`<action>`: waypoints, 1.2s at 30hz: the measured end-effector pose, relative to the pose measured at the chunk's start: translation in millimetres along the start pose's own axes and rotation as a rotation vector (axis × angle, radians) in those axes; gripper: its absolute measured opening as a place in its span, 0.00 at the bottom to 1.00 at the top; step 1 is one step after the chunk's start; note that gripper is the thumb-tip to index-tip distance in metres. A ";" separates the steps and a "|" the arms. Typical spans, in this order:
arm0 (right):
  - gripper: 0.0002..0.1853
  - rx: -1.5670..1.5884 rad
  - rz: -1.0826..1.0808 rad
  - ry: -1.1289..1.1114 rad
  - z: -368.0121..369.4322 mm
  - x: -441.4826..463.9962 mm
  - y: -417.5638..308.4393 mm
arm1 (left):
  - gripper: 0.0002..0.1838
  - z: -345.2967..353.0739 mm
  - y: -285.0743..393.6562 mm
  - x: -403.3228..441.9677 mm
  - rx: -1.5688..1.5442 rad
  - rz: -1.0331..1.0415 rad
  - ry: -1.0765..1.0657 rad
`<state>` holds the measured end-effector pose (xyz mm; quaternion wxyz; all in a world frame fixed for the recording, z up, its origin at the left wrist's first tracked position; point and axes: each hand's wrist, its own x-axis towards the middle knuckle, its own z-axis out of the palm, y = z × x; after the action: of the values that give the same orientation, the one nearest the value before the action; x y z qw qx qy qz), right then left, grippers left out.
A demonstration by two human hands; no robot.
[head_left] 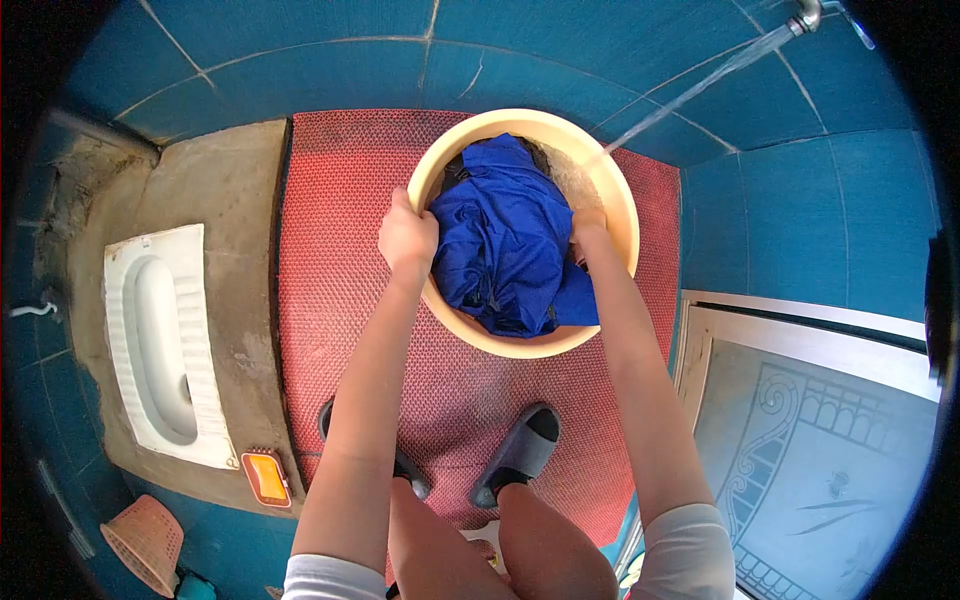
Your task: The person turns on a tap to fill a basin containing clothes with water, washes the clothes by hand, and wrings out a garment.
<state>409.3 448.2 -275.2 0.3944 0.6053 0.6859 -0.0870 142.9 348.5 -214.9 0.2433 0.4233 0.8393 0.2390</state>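
Note:
A cream plastic basin [612,200] stands on the red mat, with wet blue cloth [505,235] bunched inside it. Some darker fabric shows at the cloth's upper left edge. My left hand [408,232] is closed around the basin's left rim. Reaching inside at the right, my right hand [588,232] has its fingers curled at the edge of the blue cloth, their tips partly hidden. From a metal tap [805,18] at the top right, a stream of water [690,95] runs into the basin beside the cloth.
To the left, a white squat toilet [165,340] is set in a raised concrete step. An orange soap dish [266,478] sits on its corner, with a pink basket [145,540] below. My sandalled feet [520,455] are on the red mat [340,250]. A frosted door [810,450] is at right.

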 end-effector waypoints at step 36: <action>0.19 -0.012 -0.013 -0.010 -3.7 -3.8 -0.9 | 0.14 0.2 -0.4 2.3 0.020 -0.019 -0.035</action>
<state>406.7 447.3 -270.6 0.4007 0.5979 0.6885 -0.0884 141.6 350.2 -215.8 0.2560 0.4219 0.8412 0.2209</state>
